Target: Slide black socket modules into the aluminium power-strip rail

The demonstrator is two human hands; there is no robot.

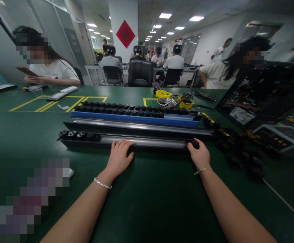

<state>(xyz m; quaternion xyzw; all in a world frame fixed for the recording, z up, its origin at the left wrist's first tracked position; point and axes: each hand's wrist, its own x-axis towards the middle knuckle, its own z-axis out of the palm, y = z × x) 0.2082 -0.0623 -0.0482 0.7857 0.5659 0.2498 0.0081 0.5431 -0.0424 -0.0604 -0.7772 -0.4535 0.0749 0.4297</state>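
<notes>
My left hand rests on the front wall of the nearest long black tray, its fingers stretched over the edge and the thumb apart. At that tray's right end, my right hand pinches a small round black part. Several similar black parts, some with pale metallic tops, sit in a row at the left end of this tray. The tray's shiny inner channel shows between my hands. What the part looks like underneath is hidden by my fingers.
Behind lie another black tray and a blue tray lined with black parts. A dark heap of parts lies right, near a power supply box and an open computer case. Beyond are a metal dish and yellow bins.
</notes>
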